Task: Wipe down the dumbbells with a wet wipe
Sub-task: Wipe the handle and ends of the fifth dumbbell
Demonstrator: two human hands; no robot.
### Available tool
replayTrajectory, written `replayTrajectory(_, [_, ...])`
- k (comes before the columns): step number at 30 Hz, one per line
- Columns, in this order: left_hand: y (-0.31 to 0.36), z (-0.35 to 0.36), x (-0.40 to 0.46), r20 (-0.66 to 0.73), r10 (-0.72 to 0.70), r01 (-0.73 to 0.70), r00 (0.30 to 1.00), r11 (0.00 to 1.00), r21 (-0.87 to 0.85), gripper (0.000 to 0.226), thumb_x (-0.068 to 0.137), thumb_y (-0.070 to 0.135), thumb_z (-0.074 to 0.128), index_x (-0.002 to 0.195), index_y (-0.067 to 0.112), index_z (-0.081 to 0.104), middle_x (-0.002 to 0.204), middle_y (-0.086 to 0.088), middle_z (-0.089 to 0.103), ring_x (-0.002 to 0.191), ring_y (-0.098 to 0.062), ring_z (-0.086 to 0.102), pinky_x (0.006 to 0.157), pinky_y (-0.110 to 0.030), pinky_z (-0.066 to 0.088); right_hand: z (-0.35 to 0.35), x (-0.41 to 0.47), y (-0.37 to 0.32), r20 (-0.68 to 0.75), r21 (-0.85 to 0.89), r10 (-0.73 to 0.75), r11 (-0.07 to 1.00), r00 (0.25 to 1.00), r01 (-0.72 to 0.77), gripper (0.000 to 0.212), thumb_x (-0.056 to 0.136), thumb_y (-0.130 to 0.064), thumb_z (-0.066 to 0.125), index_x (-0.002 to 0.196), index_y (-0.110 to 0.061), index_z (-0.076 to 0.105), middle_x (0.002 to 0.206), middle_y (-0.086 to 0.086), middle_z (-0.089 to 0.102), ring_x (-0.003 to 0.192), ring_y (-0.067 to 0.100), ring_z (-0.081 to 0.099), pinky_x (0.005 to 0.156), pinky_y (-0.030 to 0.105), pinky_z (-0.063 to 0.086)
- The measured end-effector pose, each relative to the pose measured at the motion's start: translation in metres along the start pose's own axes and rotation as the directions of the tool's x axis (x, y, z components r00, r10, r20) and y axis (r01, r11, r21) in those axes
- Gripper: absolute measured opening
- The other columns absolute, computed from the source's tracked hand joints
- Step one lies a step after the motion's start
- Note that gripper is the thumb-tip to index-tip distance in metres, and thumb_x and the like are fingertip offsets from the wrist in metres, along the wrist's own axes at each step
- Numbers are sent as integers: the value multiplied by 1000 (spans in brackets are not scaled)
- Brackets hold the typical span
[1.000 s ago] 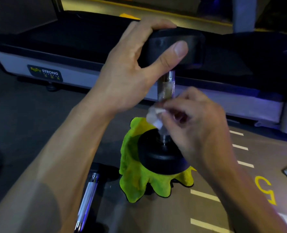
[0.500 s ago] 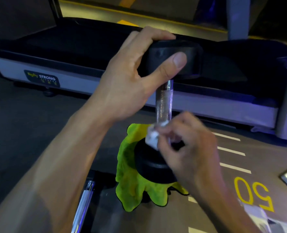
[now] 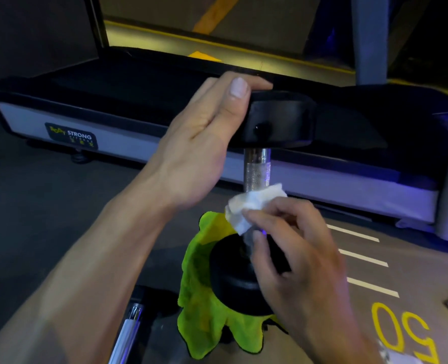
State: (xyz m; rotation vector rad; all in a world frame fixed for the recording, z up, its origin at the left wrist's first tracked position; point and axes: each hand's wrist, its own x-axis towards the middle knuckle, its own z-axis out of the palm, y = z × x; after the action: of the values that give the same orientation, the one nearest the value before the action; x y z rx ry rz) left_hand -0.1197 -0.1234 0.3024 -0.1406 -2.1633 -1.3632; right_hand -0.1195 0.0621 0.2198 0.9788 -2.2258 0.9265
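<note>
A: Head view. Dark gym floor [image 3: 47, 219], white dashes at 3 o'clock, a yellow "50" [image 3: 404, 332] painted at 4 o'clock. Across the top, from 9 to 3 o'clock, a treadmill [image 3: 128, 101]: black belt, grey side rail, label reading "STRONG".

B: And the dumbbell [image 3: 257, 164]?

A: Centre of frame, standing on end. Long axis vertical: one black head up at 12 o'clock, the other down at 6 o'clock, resting on a lime-green cloth [image 3: 204, 319] spread on the floor. Knurled chrome handle bare between the two heads.

B: Hands?

A: Left hand [image 3: 199, 143] at 10 o'clock of the handle, fingers laid over the top head, thumb against its edge, curled round it. Right hand [image 3: 294, 256] at 5 o'clock, fingertips pinching a crumpled white wet wipe [image 3: 251, 206] against the lower part of the handle, just above the bottom head.

B: Anything else down low?

A: Chrome bar [image 3: 128, 334] at 7 o'clock, just beside the cloth, ends cut off by the frame. Pale flat object at the right edge, 4 o'clock, too cropped to tell.
</note>
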Motion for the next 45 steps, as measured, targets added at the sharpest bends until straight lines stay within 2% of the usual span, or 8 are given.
replayTrajectory(3, [2, -2, -1, 14, -10, 10, 1000, 1000, -4, 40, 110, 44, 26, 123, 42, 64, 131, 3, 65, 124, -5, 60, 113, -36, 44, -1, 17, -3, 49, -20, -70, 997, 996, 71, 47, 91, -11, 68, 138, -12, 64, 136, 3, 48, 123, 24, 56, 102, 34, 49])
replayTrajectory(6, [3, -2, 0, 19, -25, 25, 1000, 1000, -4, 40, 110, 45, 25, 121, 42, 64, 129, 2, 66, 122, -6, 61, 112, -38, 45, -2, 29, -6, 60, -29, -40, 999, 997, 42, 45, 95, -16, 65, 139, -12, 61, 142, 8, 46, 133, 23, 49, 107, 30, 44])
replayTrajectory(11, [2, -5, -2, 20, -41, 42, 999, 999, -28, 43, 110, 47, 24, 125, 43, 64, 131, 7, 65, 128, -5, 58, 117, -39, 42, -4, 12, -14, 88, -34, -33, 999, 996, 36, 40, 86, -16, 68, 127, -16, 68, 127, -4, 51, 116, 20, 54, 95, 37, 50])
replayTrajectory(16, [5, -3, -2, 36, -43, 45, 998, 998, -48, 45, 108, 47, 23, 124, 41, 65, 130, 5, 65, 125, -5, 60, 111, -35, 45, -1, 29, -13, 25, -52, -32, 998, 999, 33, 43, 91, -15, 65, 133, -11, 63, 135, 3, 45, 126, 22, 50, 107, 32, 44])
replayTrajectory(27, [9, 5, -4, -9, -19, 19, 1000, 1000, -20, 42, 109, 48, 26, 122, 46, 65, 124, 16, 62, 127, 0, 55, 110, -27, 40, -6, 15, -20, 63, -101, -12, 995, 998, 19, 44, 82, -13, 68, 125, -15, 66, 125, -1, 52, 111, 24, 55, 93, 43, 50])
replayTrajectory(31, [10, 7, -3, -18, -5, 5, 1000, 1000, -5, 40, 110, 47, 26, 121, 46, 65, 119, 17, 61, 127, -2, 54, 113, -31, 40, -10, 22, -14, 16, -99, -56, 993, 998, 57, 37, 83, -11, 69, 120, -16, 67, 121, 1, 54, 108, 23, 54, 91, 41, 48])
replayTrajectory(39, [9, 8, -5, -19, 19, -18, 1000, 1000, 4, 38, 110, 46, 29, 122, 44, 64, 109, 23, 57, 118, 2, 55, 102, -20, 40, -7, 19, -10, 8, -45, -90, 995, 996, 90, 53, 86, -3, 65, 139, -3, 58, 147, 13, 43, 136, 28, 49, 110, 40, 46])
replayTrajectory(45, [4, 4, 0, -4, 22, -22, 1000, 999, -36, 28, 106, 53, 40, 117, 45, 64, 109, 19, 61, 108, 3, 59, 95, -17, 42, 0, 19, 0, 89, 34, -41, 999, 995, 38, 61, 91, -7, 63, 150, -14, 50, 154, 0, 35, 140, 14, 45, 106, 25, 47])
